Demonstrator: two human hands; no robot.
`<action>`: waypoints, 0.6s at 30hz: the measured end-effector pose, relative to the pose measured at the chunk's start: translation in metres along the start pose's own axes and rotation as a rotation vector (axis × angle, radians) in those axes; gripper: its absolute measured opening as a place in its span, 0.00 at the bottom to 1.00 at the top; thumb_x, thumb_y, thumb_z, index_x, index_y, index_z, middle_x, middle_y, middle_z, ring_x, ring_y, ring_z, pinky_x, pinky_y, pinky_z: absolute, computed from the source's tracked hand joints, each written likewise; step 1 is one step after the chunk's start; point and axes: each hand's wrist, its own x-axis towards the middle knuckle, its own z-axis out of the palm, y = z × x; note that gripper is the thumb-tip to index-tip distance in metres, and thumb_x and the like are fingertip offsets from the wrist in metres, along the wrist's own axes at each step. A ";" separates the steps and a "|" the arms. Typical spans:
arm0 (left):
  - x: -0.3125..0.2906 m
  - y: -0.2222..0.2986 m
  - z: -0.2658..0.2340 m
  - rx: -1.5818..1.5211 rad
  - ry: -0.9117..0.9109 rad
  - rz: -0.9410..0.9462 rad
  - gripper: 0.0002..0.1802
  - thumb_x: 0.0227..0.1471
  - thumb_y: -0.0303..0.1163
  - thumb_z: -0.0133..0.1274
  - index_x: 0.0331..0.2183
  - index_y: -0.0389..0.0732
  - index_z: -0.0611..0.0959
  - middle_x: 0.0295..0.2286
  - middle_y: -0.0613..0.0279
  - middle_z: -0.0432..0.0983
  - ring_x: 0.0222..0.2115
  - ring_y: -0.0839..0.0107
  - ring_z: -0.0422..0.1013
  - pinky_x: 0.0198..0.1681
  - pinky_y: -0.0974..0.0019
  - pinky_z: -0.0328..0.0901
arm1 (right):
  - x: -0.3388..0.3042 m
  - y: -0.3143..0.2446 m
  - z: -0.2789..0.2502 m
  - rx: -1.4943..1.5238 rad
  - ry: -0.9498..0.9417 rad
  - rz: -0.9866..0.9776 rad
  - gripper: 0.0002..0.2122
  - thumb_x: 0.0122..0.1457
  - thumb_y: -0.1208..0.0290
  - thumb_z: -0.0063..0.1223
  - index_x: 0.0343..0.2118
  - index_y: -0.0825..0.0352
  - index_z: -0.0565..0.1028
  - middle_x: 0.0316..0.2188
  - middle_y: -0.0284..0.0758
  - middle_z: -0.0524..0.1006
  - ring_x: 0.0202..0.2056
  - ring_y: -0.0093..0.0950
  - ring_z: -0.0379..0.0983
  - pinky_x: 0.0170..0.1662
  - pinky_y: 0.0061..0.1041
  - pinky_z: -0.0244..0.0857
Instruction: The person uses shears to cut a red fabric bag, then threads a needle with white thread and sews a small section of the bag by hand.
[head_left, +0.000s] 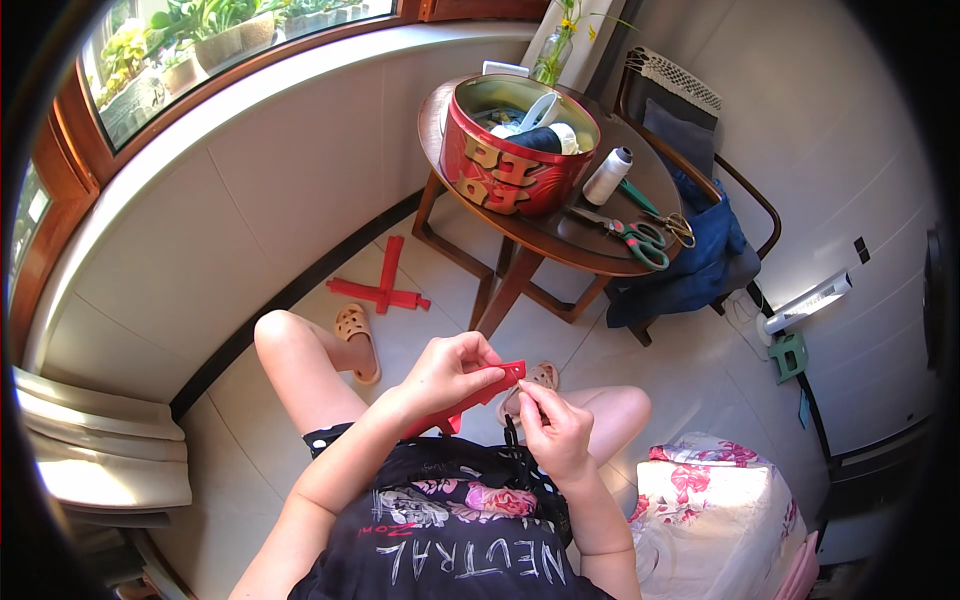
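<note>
My left hand [450, 375] is closed on a red strip [515, 369], holding it above my lap. A small dark spot shows near the strip's upper end. Below that hand, more of the red strip hangs toward my dark clothing. Close beside the strip's end, my right hand [558, 430] is closed in a pinch of thumb and forefinger. Whatever it pinches is too fine to make out. On the floor, two similar red strips [385, 293] lie crossed.
A round dark wooden table [590, 245] bears a red tin [520, 175] of sewing things, a white thread cone [607, 177], green-handled scissors [640, 240] and gold-handled scissors [680, 230]. Behind stands a chair [735, 265] with blue cloth. A floral-covered bundle [700, 510] sits at my right.
</note>
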 end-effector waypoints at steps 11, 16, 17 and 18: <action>-0.004 0.009 0.003 -0.015 0.050 0.063 0.07 0.39 0.25 0.54 0.22 0.33 0.73 0.18 0.65 0.71 0.20 0.84 0.65 0.22 0.80 0.61 | 0.002 -0.003 0.000 -0.013 0.003 0.001 0.06 0.42 0.80 0.50 0.27 0.71 0.72 0.19 0.41 0.73 0.18 0.30 0.70 0.21 0.22 0.63; -0.005 0.009 0.006 0.006 0.061 0.103 0.06 0.39 0.25 0.54 0.23 0.34 0.75 0.17 0.64 0.71 0.19 0.82 0.66 0.22 0.79 0.62 | 0.001 -0.001 0.002 -0.003 0.009 0.044 0.05 0.43 0.80 0.49 0.26 0.70 0.72 0.18 0.41 0.73 0.17 0.30 0.70 0.21 0.22 0.63; -0.006 0.008 0.007 0.069 0.101 0.175 0.05 0.38 0.25 0.54 0.23 0.34 0.75 0.17 0.63 0.71 0.19 0.81 0.67 0.22 0.78 0.62 | 0.001 -0.002 0.003 -0.002 0.009 0.042 0.05 0.43 0.80 0.49 0.26 0.70 0.72 0.18 0.41 0.73 0.17 0.30 0.70 0.21 0.22 0.63; -0.006 0.006 0.009 0.130 0.139 0.248 0.05 0.38 0.24 0.54 0.23 0.34 0.75 0.17 0.62 0.72 0.18 0.80 0.67 0.22 0.77 0.63 | 0.000 -0.002 0.004 0.000 0.021 0.055 0.05 0.43 0.80 0.49 0.26 0.70 0.72 0.18 0.41 0.72 0.17 0.30 0.70 0.21 0.22 0.63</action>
